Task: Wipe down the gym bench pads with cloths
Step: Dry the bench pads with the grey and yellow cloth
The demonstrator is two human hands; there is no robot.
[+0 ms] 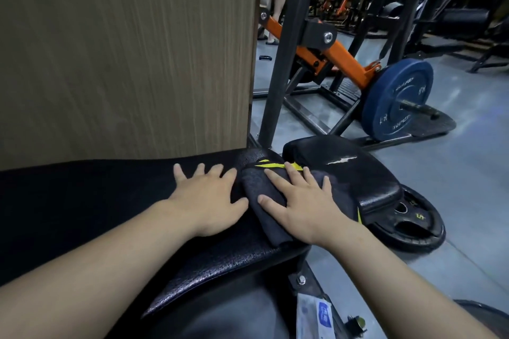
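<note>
Both hands lie flat with fingers spread on the black padded surface (pixel 209 264). The left hand (pixel 208 201) presses the bare pad, while the right hand (pixel 300 201) presses on a dark cloth (pixel 264 187) just beside it. Beyond sits a second pad (pixel 344 165), with a black weight plate (pixel 413 228) on the floor and, farther off, a blue plate (pixel 396 99).

A gym: padded bench (pixel 358 170), blue weight plate (pixel 396 99), orange-framed machines (pixel 338 58).

Both bare arms reach forward, left hand (pixel 205 201) flat with fingers spread, right hand (pixel 301 201) flat beside it, palm down, fingers splayed.
</note>
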